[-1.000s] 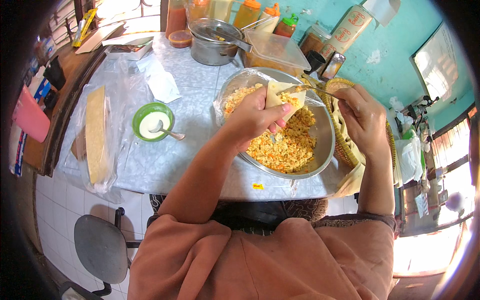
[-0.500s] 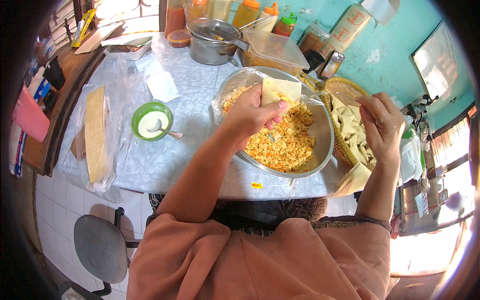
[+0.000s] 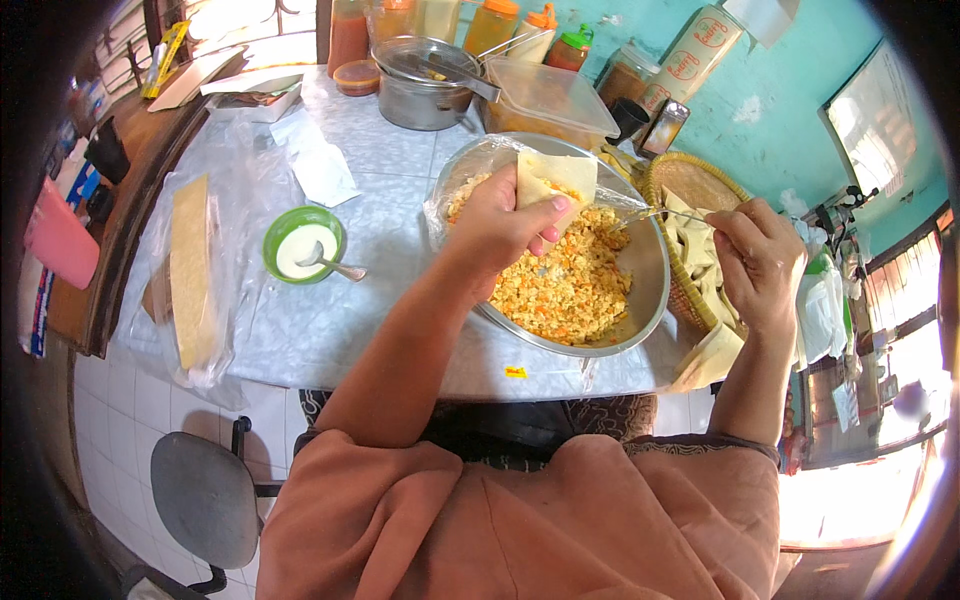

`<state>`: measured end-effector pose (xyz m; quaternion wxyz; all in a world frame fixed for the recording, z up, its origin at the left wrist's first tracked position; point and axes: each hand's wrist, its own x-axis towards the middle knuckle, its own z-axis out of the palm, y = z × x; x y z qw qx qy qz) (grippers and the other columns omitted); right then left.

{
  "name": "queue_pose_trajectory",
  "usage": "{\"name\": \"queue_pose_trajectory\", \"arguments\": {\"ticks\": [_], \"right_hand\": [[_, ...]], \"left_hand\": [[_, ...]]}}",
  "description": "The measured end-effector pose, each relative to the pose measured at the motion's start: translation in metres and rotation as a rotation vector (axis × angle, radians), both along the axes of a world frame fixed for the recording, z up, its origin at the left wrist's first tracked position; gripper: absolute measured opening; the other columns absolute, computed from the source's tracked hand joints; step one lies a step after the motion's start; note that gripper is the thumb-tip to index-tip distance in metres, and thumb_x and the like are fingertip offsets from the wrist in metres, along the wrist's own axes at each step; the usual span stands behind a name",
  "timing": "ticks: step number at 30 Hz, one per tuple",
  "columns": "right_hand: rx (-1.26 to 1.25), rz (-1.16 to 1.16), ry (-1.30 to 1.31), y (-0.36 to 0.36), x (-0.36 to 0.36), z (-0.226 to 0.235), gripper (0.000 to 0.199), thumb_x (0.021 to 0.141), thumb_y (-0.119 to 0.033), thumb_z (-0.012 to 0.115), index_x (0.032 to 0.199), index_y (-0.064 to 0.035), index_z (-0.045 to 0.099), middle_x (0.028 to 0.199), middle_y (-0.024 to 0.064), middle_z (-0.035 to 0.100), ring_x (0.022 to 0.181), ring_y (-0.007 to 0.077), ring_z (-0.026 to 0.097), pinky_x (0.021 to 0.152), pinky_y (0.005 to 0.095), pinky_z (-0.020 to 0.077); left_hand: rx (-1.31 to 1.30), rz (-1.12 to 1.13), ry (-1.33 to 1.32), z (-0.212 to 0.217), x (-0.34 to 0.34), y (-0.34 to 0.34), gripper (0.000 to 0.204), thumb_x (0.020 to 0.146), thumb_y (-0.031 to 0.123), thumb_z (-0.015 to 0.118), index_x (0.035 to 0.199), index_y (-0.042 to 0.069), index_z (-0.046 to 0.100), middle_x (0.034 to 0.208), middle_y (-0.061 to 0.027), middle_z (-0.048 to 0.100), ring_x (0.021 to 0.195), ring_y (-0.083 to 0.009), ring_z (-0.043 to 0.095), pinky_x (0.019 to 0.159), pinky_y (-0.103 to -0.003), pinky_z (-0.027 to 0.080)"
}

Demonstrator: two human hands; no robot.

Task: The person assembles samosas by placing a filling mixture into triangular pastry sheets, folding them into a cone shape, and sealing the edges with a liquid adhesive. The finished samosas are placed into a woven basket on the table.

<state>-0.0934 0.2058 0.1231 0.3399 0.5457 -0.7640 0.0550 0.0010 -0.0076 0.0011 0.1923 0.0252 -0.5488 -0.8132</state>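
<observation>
At the far edge of the counter (image 3: 400,160) stand squeeze bottles: two orange-capped (image 3: 492,22), one green-capped (image 3: 572,46). To their right a pale cylindrical pack (image 3: 697,55) with red round labels leans against the turquoise wall. A clear lidded plastic container (image 3: 548,100) sits before the bottles. A small yellow sticker (image 3: 515,372) marks the near counter edge. A clear plastic bag of flat pale sheets (image 3: 190,270) lies at left.

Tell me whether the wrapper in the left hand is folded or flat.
Folded. The wrapper in the left hand is bent into an open pocket, yellow filling showing inside, over the metal bowl.
</observation>
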Motion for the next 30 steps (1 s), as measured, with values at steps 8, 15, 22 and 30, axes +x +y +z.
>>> {"name": "queue_pose_trajectory", "arguments": {"ticks": [8, 15, 22, 30], "right_hand": [[-0.203, 0.051, -0.107, -0.008, 0.005, -0.025, 0.019, 0.068, -0.007, 0.059, 0.086, -0.0099, 0.064, 0.070, 0.0091, 0.052, 0.062, 0.0281, 0.055, 0.056, 0.0362, 0.0440], [-0.168, 0.008, -0.102, 0.001, 0.006, -0.029, 0.021, 0.065, -0.007, 0.058, 0.085, -0.0108, 0.064, 0.069, 0.0070, 0.052, 0.061, 0.0259, 0.055, 0.055, 0.0348, 0.0440], [0.036, -0.137, -0.122, 0.015, -0.004, -0.040, 0.014, 0.070, -0.004, 0.059, 0.082, -0.0063, 0.063, 0.072, 0.0078, 0.054, 0.067, 0.0273, 0.055, 0.059, 0.0353, 0.0428], [-0.057, 0.160, -0.313, -0.015, 0.013, -0.044, 0.029, 0.073, -0.018, 0.060, 0.100, -0.0089, 0.063, 0.106, 0.0151, 0.054, 0.100, 0.0343, 0.050, 0.085, 0.0434, 0.0393]], "left_hand": [[-0.050, -0.103, 0.026, -0.004, -0.003, -0.001, 0.032, 0.081, 0.021, 0.062, 0.107, 0.005, 0.052, 0.084, -0.0017, 0.058, 0.066, -0.0073, 0.052, 0.055, -0.021, 0.041], [-0.052, -0.104, 0.014, -0.003, 0.000, -0.002, 0.033, 0.080, 0.020, 0.063, 0.107, 0.004, 0.053, 0.085, -0.0019, 0.058, 0.067, -0.0067, 0.052, 0.055, -0.021, 0.042], [-0.002, -0.010, 0.022, -0.001, -0.001, 0.001, 0.033, 0.080, 0.019, 0.063, 0.106, 0.003, 0.053, 0.088, -0.0040, 0.060, 0.067, -0.0075, 0.052, 0.056, -0.020, 0.041], [0.073, -0.207, 0.062, 0.002, 0.002, -0.001, 0.032, 0.084, 0.021, 0.059, 0.108, 0.002, 0.051, 0.084, -0.0028, 0.058, 0.067, -0.0071, 0.052, 0.059, -0.021, 0.044]]}}
